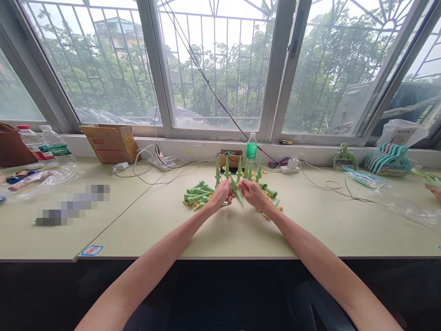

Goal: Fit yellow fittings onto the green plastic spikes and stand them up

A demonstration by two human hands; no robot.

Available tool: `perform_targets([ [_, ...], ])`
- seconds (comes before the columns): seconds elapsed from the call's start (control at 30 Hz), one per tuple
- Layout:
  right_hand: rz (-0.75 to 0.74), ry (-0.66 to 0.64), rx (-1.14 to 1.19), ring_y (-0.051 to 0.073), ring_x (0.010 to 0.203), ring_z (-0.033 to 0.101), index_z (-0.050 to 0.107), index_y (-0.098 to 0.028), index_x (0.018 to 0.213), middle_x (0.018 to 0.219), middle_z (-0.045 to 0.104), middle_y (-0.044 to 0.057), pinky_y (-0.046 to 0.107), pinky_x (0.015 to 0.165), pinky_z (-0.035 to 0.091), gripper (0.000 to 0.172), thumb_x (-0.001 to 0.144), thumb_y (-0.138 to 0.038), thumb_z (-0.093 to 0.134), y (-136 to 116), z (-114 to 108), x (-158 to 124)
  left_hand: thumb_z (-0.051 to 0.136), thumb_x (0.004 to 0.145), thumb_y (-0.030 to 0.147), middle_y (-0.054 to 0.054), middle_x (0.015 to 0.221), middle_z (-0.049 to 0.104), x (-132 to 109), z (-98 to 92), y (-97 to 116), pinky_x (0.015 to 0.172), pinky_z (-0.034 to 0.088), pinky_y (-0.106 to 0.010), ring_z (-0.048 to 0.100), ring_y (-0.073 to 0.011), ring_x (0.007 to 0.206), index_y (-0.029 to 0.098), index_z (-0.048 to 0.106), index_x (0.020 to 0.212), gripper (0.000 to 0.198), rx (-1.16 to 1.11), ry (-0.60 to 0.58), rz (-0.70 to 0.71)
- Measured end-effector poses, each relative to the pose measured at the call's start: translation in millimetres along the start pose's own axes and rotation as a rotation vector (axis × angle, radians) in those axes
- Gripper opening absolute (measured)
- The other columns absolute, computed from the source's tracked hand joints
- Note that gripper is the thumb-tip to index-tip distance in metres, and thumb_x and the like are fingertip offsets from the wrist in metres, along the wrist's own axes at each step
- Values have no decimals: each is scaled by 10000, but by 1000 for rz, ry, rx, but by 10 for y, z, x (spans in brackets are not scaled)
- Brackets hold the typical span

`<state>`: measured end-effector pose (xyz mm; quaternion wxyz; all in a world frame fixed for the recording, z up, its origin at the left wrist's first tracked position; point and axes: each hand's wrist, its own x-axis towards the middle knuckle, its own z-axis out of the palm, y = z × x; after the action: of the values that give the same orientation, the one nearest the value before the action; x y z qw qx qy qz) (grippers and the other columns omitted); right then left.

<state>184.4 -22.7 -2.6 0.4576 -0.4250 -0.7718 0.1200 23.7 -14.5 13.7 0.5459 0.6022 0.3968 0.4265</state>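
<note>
A green plant watering spike [238, 194] is held at the middle of the table, its tip pointing down toward me. My left hand [221, 194] is closed around its upper part. Close beside it, my right hand [254, 194] is closed in a pinch near the spike's upper end; whatever lies between those fingers is too small to make out. Several green spikes [218, 174] stand upright just behind my hands. Left of my left hand lies a pile of loose green tubular parts [197, 196]. Small yellow pieces [280, 208] are scattered near my right hand.
A green-labelled bottle [251, 147] and a small open carton [231, 157] stand behind the spikes. A larger cardboard box [109, 146], a power strip [161, 162] and cables line the window side. Teal dustpan-like items [387, 160] and another person's hand [433, 191] are at right.
</note>
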Motion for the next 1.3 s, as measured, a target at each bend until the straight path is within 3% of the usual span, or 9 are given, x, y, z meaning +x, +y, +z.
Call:
perform_targets([
  [0.33, 17, 7, -21, 100, 521, 284, 326, -207, 682, 563, 374, -48, 238, 508, 236, 279, 928, -336, 348, 44, -10, 11, 515, 872, 470, 2, 602, 566, -31, 3, 45, 385, 385, -206, 462, -89, 408, 198, 424, 888, 287, -4, -47, 43],
  [0.67, 61, 25, -85, 111, 518, 277, 308, -213, 671, 563, 382, -38, 248, 508, 234, 303, 934, -362, 334, 60, -36, 22, 535, 857, 495, 58, 654, 498, -18, -18, -23, 367, 343, -194, 423, -56, 370, 211, 416, 1060, 369, 221, -62, 258],
  [0.87, 78, 17, -114, 112, 516, 283, 303, -213, 666, 558, 384, -34, 250, 508, 226, 305, 935, -356, 317, 22, -45, 25, 575, 831, 405, 2, 852, 548, -10, -13, -77, 428, 375, -195, 458, -41, 433, 217, 427, 1119, 375, 402, 17, 377],
  [1.0, 83, 9, -119, 111, 514, 274, 294, -212, 664, 550, 376, -39, 253, 509, 216, 316, 938, -367, 319, 20, -30, 24, 584, 817, 335, -4, 872, 567, -8, -3, -93, 463, 389, -203, 435, -34, 422, 211, 438, 1119, 357, 532, 65, 445],
  [1.3, 81, 18, -106, 111, 505, 271, 290, -212, 659, 544, 372, -39, 262, 503, 210, 338, 948, -384, 314, 3, -31, 15, 609, 798, 361, -24, 925, 577, -38, 13, -53, 456, 381, -199, 412, -31, 417, 209, 464, 1089, 360, 501, 106, 441],
])
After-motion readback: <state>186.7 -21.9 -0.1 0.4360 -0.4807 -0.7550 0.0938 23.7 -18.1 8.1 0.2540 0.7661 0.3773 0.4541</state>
